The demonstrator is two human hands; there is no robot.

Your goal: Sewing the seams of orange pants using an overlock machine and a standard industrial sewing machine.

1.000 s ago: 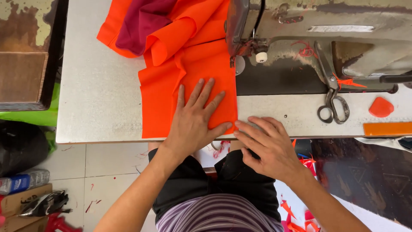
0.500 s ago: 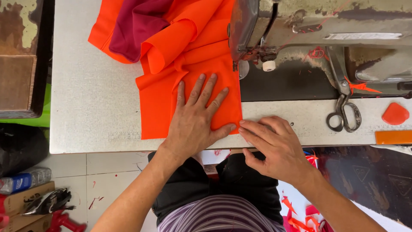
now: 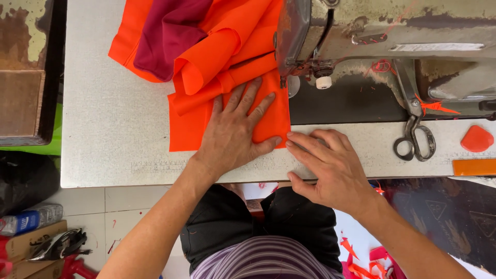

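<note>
Left hand (image 3: 235,132): flat on the orange fabric (image 3: 227,77), palm down, fingers spread wide and pointing toward the needle area; it grips nothing, only presses.
Right hand (image 3: 330,168): on the table's front edge (image 3: 103,170) just right of the cloth, fingers loosely extended with tips at the fabric's lower right corner and thumb hooked over the edge; it holds nothing.
Orange fabric: spread on the pale table, its right edge tucked under the head of the sewing machine (image 3: 382,46), with folds bunched toward the back and a maroon piece (image 3: 170,36) lying on top of the pile.
Change over the last second: the left hand sits farther up the cloth, and its fingertips are closer to the presser foot than a second ago (the camera has shifted too, so part of this is the view).
What it suggests: the cloth appears to be fed and steadied at the needle, not lifted away.
Nearby: scissors (image 3: 415,140) lie right of the right hand, with an orange chalk piece (image 3: 476,138) beyond.
</note>
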